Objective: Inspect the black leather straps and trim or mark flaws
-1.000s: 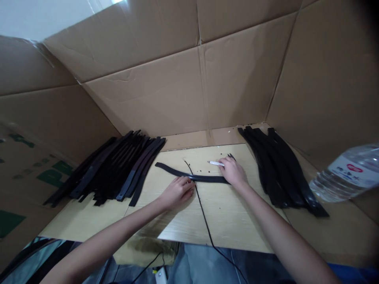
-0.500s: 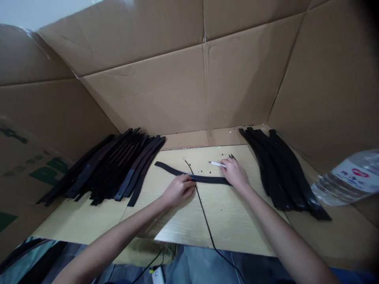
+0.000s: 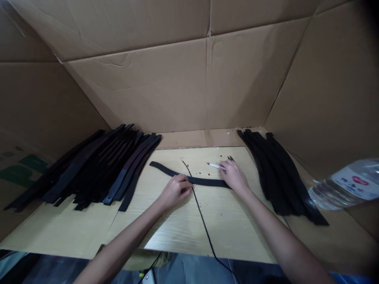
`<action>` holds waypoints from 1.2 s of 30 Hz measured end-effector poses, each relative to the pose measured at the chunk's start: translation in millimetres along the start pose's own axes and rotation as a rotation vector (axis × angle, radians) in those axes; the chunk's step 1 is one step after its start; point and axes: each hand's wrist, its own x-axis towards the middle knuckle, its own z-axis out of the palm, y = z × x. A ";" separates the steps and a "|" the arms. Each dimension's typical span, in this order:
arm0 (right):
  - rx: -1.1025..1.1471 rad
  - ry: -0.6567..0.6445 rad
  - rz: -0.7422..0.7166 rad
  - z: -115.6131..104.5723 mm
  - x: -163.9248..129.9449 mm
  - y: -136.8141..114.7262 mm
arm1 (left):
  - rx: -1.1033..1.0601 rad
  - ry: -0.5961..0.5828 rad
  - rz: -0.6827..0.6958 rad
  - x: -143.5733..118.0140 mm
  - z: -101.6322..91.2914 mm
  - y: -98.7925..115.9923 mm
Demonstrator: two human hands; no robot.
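Note:
A single black strap point(image 3: 166, 170) lies curved across the light wooden board point(image 3: 177, 221). My left hand point(image 3: 174, 190) presses down on the strap's middle with its fingers curled. My right hand point(image 3: 234, 175) rests on the strap's right end and holds a white pen point(image 3: 215, 165), whose tip points left just above the strap. A thin black cord point(image 3: 201, 213) runs over the board and crosses the strap between my hands.
A large heap of black straps point(image 3: 97, 165) lies on the left, a smaller pile of black straps point(image 3: 276, 173) on the right. Cardboard walls point(image 3: 177, 86) close in the back and both sides. A clear water bottle point(image 3: 345, 183) lies at the right edge.
The camera has tilted down and drawn slightly back. Both hands stay on the strap in nearly the same places.

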 end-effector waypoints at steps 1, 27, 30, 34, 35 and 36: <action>0.001 0.001 -0.003 0.6 -0.2 0.5 | -0.005 0.001 0.002 -0.3 -0.5 -0.1; 0.215 -0.131 -0.388 -14.6 -15.6 -50.6 | -0.011 -0.040 -0.053 -6.4 -3.3 6.6; 0.211 -0.159 -0.429 -14.0 -17.8 -57.7 | -0.016 -0.042 -0.061 -5.8 -2.4 6.3; 0.190 -0.181 -0.428 -12.0 -18.6 -61.7 | -0.017 -0.037 -0.064 -5.8 -1.8 6.7; 0.186 -0.185 -0.423 -11.3 -18.5 -61.8 | -0.017 -0.035 -0.065 -5.9 -1.6 6.8; 0.182 -0.188 -0.418 -10.6 -18.4 -61.6 | -0.016 -0.033 -0.065 -6.2 -1.4 6.8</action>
